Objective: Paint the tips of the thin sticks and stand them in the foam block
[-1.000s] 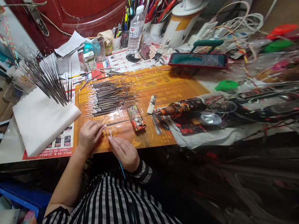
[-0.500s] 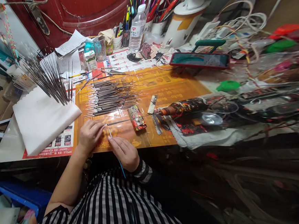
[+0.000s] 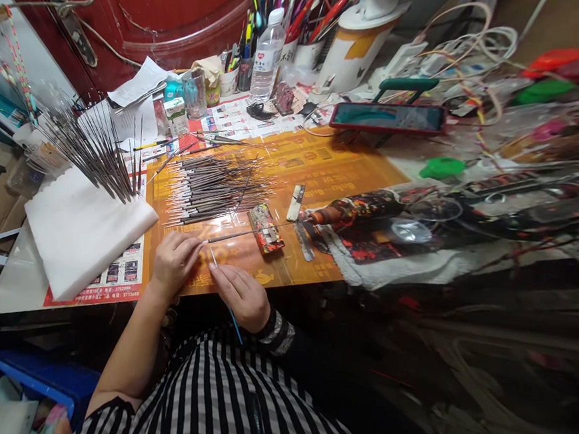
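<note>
My left hand [image 3: 176, 261] pinches the near end of a slender dark fishing float [image 3: 232, 236]. The float reaches right across a paint-stained block [image 3: 266, 229] toward a spindle-like tool [image 3: 326, 215]. In my right hand [image 3: 243, 298] is a thin paintbrush with a blue handle [image 3: 234, 323], its pale tip close to the float's end by my left fingertips. Whether the tip touches it I cannot tell. Beyond my hands, many similar dark floats [image 3: 211, 187] lie in a pile on an orange sheet [image 3: 323, 169].
More floats [image 3: 108, 162] stand stuck in a white foam block [image 3: 82, 234] at left. A water bottle [image 3: 266, 58], brush pots [image 3: 307, 54] and a phone on a stand [image 3: 387, 116] line the back. Cables [image 3: 488, 39] and paint-smeared clutter fill the right.
</note>
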`<state>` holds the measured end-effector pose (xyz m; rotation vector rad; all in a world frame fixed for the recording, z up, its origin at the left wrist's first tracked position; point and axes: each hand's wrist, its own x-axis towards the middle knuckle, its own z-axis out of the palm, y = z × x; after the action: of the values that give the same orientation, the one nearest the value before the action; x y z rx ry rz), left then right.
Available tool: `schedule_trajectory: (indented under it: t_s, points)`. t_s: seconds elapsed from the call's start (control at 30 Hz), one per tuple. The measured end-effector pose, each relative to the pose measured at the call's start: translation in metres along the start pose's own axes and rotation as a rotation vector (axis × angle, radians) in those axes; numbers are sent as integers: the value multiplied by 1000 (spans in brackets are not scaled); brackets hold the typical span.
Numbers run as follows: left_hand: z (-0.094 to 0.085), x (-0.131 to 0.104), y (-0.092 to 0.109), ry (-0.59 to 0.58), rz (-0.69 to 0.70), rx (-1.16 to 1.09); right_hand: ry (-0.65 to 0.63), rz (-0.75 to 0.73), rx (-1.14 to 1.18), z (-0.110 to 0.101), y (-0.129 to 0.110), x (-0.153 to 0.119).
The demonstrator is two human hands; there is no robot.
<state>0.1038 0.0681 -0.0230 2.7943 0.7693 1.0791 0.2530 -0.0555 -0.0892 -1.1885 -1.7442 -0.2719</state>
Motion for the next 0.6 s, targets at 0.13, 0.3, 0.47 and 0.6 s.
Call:
schedule_trajectory:
  t_s: [0.13,0.3,0.47,0.6]
  points:
    - [0,0,-1,-6,-4,-11,28,-18,20,0,1,0]
    - [0,-1,1,3,-31,27,54,-69,47,-2,5,-3]
    - [-19,0,-1,60,-66,90,55,-107,113,-5,8,-7]
    - [-48,1,-21,133,-118,141,74,-116,139,-5,8,-7]
